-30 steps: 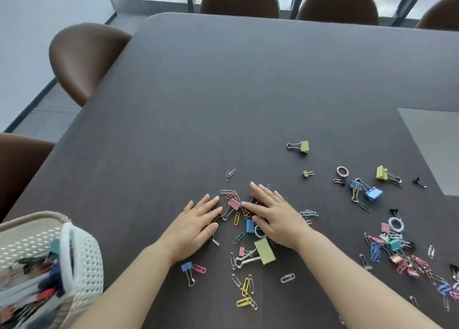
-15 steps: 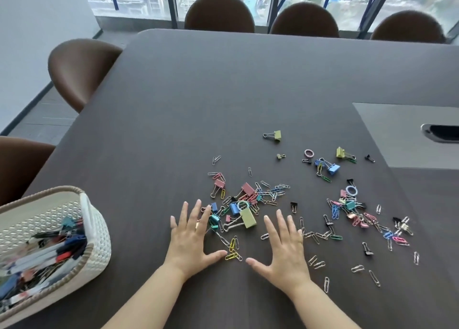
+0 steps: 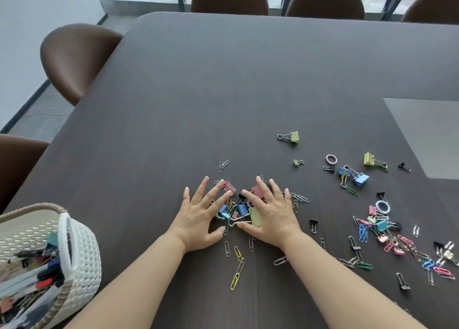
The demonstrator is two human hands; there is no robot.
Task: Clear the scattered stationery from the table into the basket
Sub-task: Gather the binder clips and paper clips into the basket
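Both hands (image 3: 238, 214) moved forward, closing around clip pile (image 3: 236, 208), fingers spread.

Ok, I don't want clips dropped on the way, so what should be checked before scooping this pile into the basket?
1. Left hand and right hand flank the pile of clips: ok.
2. Pile gripped: not ok, fingers spread flat.
3. Pile fully gathered: not ok, yellow paper clips lie loose nearer the person.
4. Basket within reach at the left: ok.
5. Room in basket: cannot tell.
6. Right-side clip scatter cleared: not ok.
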